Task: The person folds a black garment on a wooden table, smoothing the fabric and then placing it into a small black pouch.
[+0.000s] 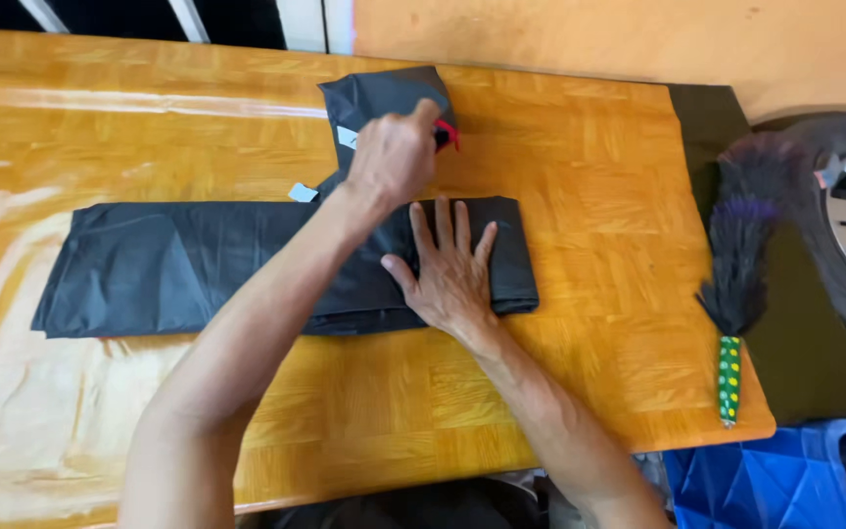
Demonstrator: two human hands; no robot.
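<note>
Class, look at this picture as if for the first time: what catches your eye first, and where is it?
A long dark folded sheet lies across the middle of the glossy wooden table. The right hand presses flat on its right end, while the left hand pinches a second dark piece behind it. At the table's right edge lies a feather duster with a green dotted handle.

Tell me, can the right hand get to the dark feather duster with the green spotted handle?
Probably yes: the right hand lies flat on the folded black garment, and only bare wooden table separates it from the feather duster.
</note>
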